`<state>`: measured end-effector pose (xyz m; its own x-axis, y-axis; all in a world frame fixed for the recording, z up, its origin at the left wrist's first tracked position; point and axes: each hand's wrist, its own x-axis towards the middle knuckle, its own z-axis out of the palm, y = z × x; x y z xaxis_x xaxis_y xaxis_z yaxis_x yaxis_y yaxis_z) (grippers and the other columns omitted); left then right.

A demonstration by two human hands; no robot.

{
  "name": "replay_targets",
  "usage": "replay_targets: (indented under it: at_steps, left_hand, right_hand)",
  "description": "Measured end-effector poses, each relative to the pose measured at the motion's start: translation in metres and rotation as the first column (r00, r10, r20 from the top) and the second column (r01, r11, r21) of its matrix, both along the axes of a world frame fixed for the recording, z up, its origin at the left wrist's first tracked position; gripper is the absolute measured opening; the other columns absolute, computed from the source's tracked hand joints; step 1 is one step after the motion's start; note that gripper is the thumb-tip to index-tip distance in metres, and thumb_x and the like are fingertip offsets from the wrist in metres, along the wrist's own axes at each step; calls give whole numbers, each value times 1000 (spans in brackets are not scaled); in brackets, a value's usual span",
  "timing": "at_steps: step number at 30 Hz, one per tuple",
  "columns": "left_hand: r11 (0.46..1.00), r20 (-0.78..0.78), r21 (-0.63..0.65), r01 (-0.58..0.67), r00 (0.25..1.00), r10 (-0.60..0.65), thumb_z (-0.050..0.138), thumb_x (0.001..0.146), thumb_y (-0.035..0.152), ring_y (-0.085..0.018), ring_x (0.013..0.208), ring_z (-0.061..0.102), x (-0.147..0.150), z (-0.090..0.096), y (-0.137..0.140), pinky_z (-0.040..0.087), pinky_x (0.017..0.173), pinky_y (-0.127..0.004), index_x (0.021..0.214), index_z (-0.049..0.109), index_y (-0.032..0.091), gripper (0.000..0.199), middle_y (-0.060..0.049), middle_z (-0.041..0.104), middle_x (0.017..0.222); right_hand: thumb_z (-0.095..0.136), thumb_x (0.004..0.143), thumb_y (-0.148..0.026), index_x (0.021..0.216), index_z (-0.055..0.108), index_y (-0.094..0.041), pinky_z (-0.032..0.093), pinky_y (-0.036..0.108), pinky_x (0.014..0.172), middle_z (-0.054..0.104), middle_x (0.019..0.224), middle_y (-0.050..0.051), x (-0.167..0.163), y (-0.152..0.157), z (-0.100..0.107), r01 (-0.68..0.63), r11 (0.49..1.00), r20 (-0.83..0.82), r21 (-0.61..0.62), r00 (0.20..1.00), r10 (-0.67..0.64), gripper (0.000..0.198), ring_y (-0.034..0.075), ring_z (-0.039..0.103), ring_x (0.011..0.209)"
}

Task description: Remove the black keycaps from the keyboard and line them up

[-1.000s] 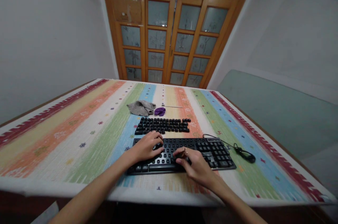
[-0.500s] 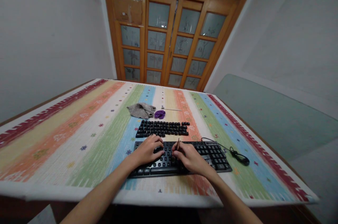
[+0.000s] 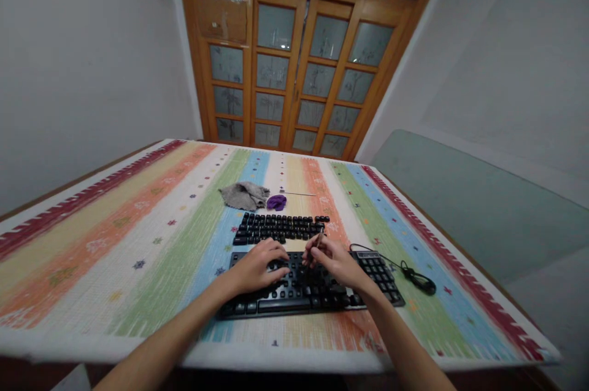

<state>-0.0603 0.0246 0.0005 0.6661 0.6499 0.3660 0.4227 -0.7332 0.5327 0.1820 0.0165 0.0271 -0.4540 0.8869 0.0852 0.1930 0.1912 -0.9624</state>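
A black keyboard (image 3: 285,305) lies near the front of the table, many of its letter keys off, with bare key mounts showing in the middle. My left hand (image 3: 260,265) rests on its left part, thumb and fingers apart, with nothing seen in them. Over the middle right of the keyboard, my right hand (image 3: 334,259) pinches a slim brown tool (image 3: 319,240), held upright; its lower end is hidden by the fingers and its exact kind is unclear. Behind the keyboard, loose black keycaps (image 3: 276,227) stand in rows on the tablecloth.
Past the keycaps lie a crumpled grey cloth (image 3: 245,196), a purple cloth (image 3: 277,202) and a thin rod-like tool (image 3: 298,194). A bundled black cable (image 3: 418,277) sits right of the keyboard. The striped tablecloth (image 3: 161,268) covers the table; wooden glazed doors (image 3: 299,72) stand beyond.
My right hand has risen slightly and shifted away from me with the brown tool. My left hand's fingers have straightened a little. The view has shifted slightly.
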Motion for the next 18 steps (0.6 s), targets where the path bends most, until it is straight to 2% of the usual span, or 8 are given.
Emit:
replay_targets:
  at_steps: [7, 18]
  left_hand:
    - [990, 78, -82, 111, 991, -105, 66, 89, 36, -19, 95, 60, 15, 17, 8, 45, 88, -31, 102, 64, 19, 22, -4, 68, 101]
    - [993, 56, -29, 115, 992, -114, 68, 87, 30, -19, 93, 60, 23, 28, 31, 44, 85, -31, 95, 66, 18, 15, -3, 68, 95]
  right_hand:
    - [55, 92, -53, 96, 56, -20, 53, 32, 74, 66, 89, 6, 2, 0, 8, 11, 994, -86, 106, 996, -2, 33, 18, 63, 80]
    - [51, 96, -39, 95, 63, -18, 51, 31, 73, 67, 92, 7, 6, 9, 12, 95, 947, 86, 306, 988, -127, 24, 18, 63, 79]
